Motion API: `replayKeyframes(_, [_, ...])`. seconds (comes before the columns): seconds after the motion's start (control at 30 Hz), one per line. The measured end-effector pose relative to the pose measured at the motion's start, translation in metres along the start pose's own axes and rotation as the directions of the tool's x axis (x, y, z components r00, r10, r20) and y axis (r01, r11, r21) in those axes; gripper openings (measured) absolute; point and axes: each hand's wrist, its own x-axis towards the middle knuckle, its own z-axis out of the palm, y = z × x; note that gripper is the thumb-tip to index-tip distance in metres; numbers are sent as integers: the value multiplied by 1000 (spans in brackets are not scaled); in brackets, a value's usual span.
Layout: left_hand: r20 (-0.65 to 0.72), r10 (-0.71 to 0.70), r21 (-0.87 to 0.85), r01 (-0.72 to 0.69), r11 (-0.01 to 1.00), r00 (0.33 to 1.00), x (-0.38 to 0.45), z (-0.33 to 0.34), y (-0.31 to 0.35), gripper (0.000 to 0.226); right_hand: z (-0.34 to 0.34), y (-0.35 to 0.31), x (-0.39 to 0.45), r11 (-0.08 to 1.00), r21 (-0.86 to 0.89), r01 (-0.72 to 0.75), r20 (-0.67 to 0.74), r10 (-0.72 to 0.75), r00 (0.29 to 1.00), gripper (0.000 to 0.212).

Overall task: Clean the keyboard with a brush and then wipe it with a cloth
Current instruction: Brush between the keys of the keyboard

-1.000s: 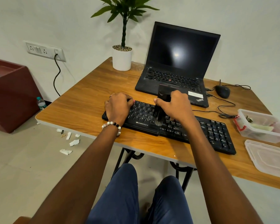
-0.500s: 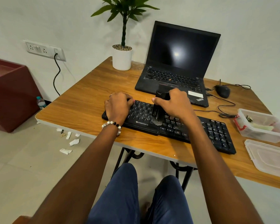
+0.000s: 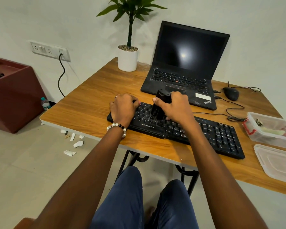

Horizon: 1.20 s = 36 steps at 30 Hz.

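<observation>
1. Since a second ago we have drawn the brush (image 3: 158,107) back from the front edge of the keyboard (image 3: 205,133) toward its middle rows, and our right hand (image 3: 175,108) has shifted a little toward the laptop (image 3: 182,76)
2. Our right hand has its fingers and thumb wrapped round the black brush, which stands nearly upright with its top tipped away from us; its lower end sits on the keys left of centre
3. Our left hand (image 3: 123,108) rests on the left end of the keyboard, fingers curled over the far edge, holding it down; a bead bracelet (image 3: 117,127) circles that wrist
4. We see the black keyboard lying at a slant on the wooden table (image 3: 92,103), near the front edge, with its number pad to our right
5. Behind it the open laptop shows a dark screen, a white pot with a plant (image 3: 128,58) stands at the far left corner, and a mouse (image 3: 231,93) with its cable lies to the right
6. At the right edge sit a clear plastic box (image 3: 269,129) and, nearer us, its lid (image 3: 277,162)
7. We cannot make out a cloth with any certainty
8. Scraps of paper (image 3: 76,143) lie on the floor to the left
</observation>
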Motion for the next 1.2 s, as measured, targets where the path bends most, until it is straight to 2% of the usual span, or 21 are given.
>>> replayKeyframes(0.1, [-3, 4, -3, -4, 1000, 1000, 0, 2, -1, 16, -11, 2, 7, 994, 61, -95, 59, 92, 994, 34])
replayKeyframes(0.27, [-8, 3, -19, -3, 1000, 1000, 1, 3, -1, 15, 1, -3, 9, 996, 56, -73, -165, 81, 983, 49])
replayKeyframes(0.33, [-11, 5, -10, -5, 1000, 1000, 1, 2, -1, 15, 8, -5, 5, 999, -16, -33, -181, 30, 983, 48])
replayKeyframes(0.43, [-13, 5, 10, -5, 1000, 1000, 1, 3, -1, 17, 14, -4, -1, 997, -74, 4, -146, -15, 989, 46])
replayKeyframes(0.57, [-11, 8, 16, -7, 1000, 1000, 1, 3, -1, 18, 0, -2, 2, 997, -39, -70, 14, 70, 997, 45])
replayKeyframes(0.63, [-8, 5, 8, -5, 1000, 1000, 1, 2, -1, 18, -10, -2, 3, 996, 31, -88, 61, 86, 994, 36])
replayKeyframes(0.73, [-9, 0, 2, 0, 1000, 1000, 1, 2, -1, 18, -9, -4, 3, 977, 203, -63, -61, 77, 995, 34])
replayKeyframes(0.83, [-12, -3, 0, 3, 1000, 1000, 0, 1, 0, 17, 5, -7, 4, 975, 220, -32, -148, 65, 987, 38])
replayKeyframes(0.97, [-6, -1, -7, 1, 1000, 1000, 0, 1, 0, 17, 20, -4, 0, 998, 57, -9, -139, 17, 990, 47])
replayKeyframes(1.03, [-2, -1, -10, 1, 1000, 1000, 0, 1, 0, 17, 16, -5, 2, 998, 22, -57, -74, 58, 996, 46])
replayKeyframes(1.13, [0, -2, -23, 2, 1000, 1000, 1, 2, -2, 16, -1, -6, 7, 981, 140, -132, 105, 118, 988, 35])
replayKeyframes(1.2, [3, -7, -36, 7, 999, 1000, 1, 2, -2, 15, -4, -5, 10, 957, 253, -141, 69, 127, 989, 35])
